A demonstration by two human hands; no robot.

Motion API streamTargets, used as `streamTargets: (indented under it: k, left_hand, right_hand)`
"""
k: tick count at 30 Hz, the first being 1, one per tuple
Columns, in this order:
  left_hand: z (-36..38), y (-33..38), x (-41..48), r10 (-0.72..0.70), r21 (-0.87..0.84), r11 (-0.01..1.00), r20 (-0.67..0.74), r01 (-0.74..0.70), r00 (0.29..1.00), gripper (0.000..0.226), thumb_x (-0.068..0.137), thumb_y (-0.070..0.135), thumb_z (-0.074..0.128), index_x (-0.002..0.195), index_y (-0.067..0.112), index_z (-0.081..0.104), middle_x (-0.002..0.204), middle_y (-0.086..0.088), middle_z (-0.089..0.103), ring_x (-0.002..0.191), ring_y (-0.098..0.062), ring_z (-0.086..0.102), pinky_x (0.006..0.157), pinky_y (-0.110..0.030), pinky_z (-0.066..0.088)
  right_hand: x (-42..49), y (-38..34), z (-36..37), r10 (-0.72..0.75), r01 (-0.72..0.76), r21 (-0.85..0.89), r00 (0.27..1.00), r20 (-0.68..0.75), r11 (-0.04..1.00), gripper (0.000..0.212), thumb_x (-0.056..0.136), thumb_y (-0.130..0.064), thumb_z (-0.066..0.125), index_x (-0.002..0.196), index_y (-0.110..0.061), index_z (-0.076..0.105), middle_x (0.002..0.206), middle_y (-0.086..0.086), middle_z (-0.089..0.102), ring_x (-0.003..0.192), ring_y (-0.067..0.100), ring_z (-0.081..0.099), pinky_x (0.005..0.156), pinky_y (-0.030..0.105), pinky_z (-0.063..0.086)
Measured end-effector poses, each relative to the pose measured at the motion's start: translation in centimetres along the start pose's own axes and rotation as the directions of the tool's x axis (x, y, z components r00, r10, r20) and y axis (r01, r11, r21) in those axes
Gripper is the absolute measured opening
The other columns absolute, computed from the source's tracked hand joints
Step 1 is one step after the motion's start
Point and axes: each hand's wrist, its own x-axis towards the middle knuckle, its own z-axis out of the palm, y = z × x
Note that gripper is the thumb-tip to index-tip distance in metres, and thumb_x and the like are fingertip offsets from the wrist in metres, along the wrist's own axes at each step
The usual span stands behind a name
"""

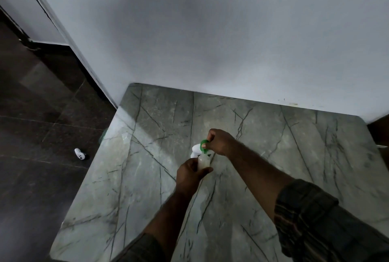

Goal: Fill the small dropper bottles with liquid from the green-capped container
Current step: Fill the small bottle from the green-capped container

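My left hand (190, 172) is wrapped around a translucent container (203, 161) standing near the middle of the grey marble table (147, 177). My right hand (219, 141) is just above it, its fingers pinched on the green cap (203, 143), which is at the container's top. A small white object (196, 148), possibly a dropper bottle, shows just behind the container, partly hidden by my hands. I cannot tell whether the cap is on or off the container's neck.
The table stands against a pale wall (210, 40). Dark tiled floor (31, 135) lies to the left, with a small white controller-like object (79, 153) on it. My sleeves are dark plaid.
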Motion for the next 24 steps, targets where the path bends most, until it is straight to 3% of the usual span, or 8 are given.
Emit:
streamTargets:
  k: [6, 9, 13, 24]
  left_hand:
    - [-0.1, 0.7, 0.1, 0.017, 0.015, 1.000, 0.017, -0.017, 1.000, 0.047, 0.063, 0.035, 0.091, 0.104, 0.025, 0.073, 0.095, 0.009, 0.077, 0.087, -0.004, 0.073, 0.081, -0.029, 0.061]
    - [0.0, 0.5, -0.1, 0.019, 0.029, 0.999, 0.019, -0.020, 1.000, 0.038, 0.064, 0.036, 0.090, 0.096, 0.034, 0.071, 0.093, 0.011, 0.077, 0.085, -0.002, 0.072, 0.081, -0.030, 0.061]
    - [0.3, 0.2, -0.2, 0.035, 0.044, 0.998, 0.013, -0.035, 0.999, 0.040, 0.066, 0.038, 0.089, 0.101, 0.031, 0.071, 0.094, 0.009, 0.077, 0.086, -0.005, 0.072, 0.083, -0.035, 0.061]
    - [0.0, 0.2, -0.1, 0.028, 0.044, 0.999, 0.042, -0.029, 0.999, 0.044, 0.066, 0.037, 0.089, 0.106, 0.024, 0.072, 0.096, 0.007, 0.077, 0.089, -0.007, 0.073, 0.084, -0.035, 0.061]
  right_hand:
    - [0.2, -0.7, -1.2, 0.006, -0.006, -0.017, 0.999, 0.032, 1.000, 0.033, 0.081, -0.030, 0.077, 0.103, -0.010, 0.064, 0.108, 0.010, 0.067, 0.088, 0.019, 0.055, 0.073, 0.031, 0.042]
    - [0.0, -0.4, -0.6, 0.016, -0.015, -0.015, 0.999, 0.032, 1.000, 0.031, 0.082, -0.029, 0.077, 0.102, -0.011, 0.063, 0.107, 0.009, 0.067, 0.089, 0.020, 0.057, 0.073, 0.032, 0.044]
    - [-0.1, -0.3, -0.2, 0.019, -0.019, 0.000, 0.999, 0.026, 1.000, 0.029, 0.083, -0.029, 0.076, 0.102, -0.011, 0.063, 0.107, 0.009, 0.067, 0.097, 0.024, 0.062, 0.078, 0.035, 0.049]
    - [-0.3, 0.0, 0.0, 0.028, -0.028, 0.021, 1.000, 0.015, 0.999, 0.025, 0.085, -0.029, 0.074, 0.095, -0.013, 0.059, 0.097, 0.005, 0.062, 0.087, 0.019, 0.056, 0.070, 0.030, 0.043]
